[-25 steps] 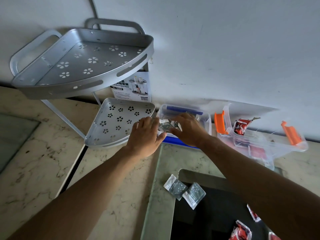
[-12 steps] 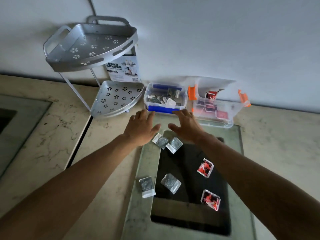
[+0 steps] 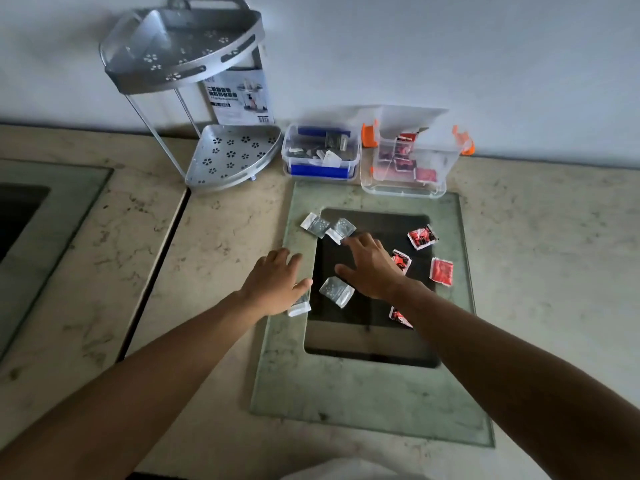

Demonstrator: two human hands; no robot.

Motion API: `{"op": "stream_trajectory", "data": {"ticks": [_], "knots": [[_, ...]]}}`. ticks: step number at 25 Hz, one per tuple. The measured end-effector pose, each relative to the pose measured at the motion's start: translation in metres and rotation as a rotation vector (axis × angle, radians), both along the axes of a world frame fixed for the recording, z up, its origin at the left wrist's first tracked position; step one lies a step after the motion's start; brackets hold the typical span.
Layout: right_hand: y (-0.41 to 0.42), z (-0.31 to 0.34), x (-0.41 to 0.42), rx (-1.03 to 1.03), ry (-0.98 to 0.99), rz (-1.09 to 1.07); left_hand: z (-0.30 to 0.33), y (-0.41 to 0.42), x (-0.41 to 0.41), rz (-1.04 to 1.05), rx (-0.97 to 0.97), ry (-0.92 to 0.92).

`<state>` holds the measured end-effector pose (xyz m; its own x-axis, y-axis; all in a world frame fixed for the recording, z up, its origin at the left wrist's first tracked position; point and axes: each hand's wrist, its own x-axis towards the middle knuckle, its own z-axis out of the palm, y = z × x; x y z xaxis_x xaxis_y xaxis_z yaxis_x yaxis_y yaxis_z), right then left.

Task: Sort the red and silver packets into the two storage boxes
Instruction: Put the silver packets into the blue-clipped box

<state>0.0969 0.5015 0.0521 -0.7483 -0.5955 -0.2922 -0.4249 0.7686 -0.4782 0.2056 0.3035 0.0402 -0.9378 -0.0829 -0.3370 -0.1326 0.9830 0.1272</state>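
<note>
Both hands have drawn back from the boxes toward the person since 0.5 s ago, and the view has widened to take in more loose packets. The left hand (image 3: 277, 284) lies palm down with fingers loosely spread at the glass panel's (image 3: 346, 403) left edge, covering most of 1 silver packet (image 3: 300, 306) whose corner shows at the hand's 5 o'clock. The right hand (image 3: 369, 268) hovers over the dark centre, fingers spread and empty; its fingertips touch or nearly touch a silver packet (image 3: 341, 230) at 11 o'clock, which lies beside another (image 3: 315, 225). A 4th silver packet (image 3: 336, 291) lies between the hands.

4 red packets are out: 1 (image 3: 422, 236) at the right hand's 2 o'clock, 1 (image 3: 401, 261) just beside its knuckles, 1 (image 3: 441, 271) at 3 o'clock, and 1 (image 3: 400, 317) partly under the forearm.

At 12 o'clock, against the wall, the blue-trimmed box (image 3: 320, 171) holds silver packets and the orange-clipped box (image 3: 403, 188) holds red ones. A corner rack (image 3: 232, 157) stands at 10 o'clock.
</note>
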Motion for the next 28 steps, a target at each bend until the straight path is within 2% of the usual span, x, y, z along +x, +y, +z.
{"op": "stream_trajectory", "data": {"ticks": [7,12,17,20,24,28], "knots": [[-0.005,-0.033,0.025,0.100,-0.065,0.012,-0.020,0.003,0.014,0.051,0.230,-0.079],[-0.016,-0.050,0.027,0.167,-0.070,-0.036,-0.045,0.000,0.004,0.021,0.179,-0.131],[-0.020,-0.058,0.010,0.056,-0.111,-0.070,-0.055,-0.016,-0.024,0.098,0.334,-0.164],[-0.021,-0.059,-0.017,-0.017,-0.092,-0.170,-0.053,-0.027,-0.056,0.066,0.304,-0.183],[-0.026,-0.062,-0.053,-0.048,-0.064,-0.176,-0.048,-0.037,-0.098,-0.036,0.239,-0.174],[-0.042,-0.066,-0.087,-0.053,-0.060,-0.226,-0.049,-0.038,-0.125,0.032,0.246,-0.130]]}}
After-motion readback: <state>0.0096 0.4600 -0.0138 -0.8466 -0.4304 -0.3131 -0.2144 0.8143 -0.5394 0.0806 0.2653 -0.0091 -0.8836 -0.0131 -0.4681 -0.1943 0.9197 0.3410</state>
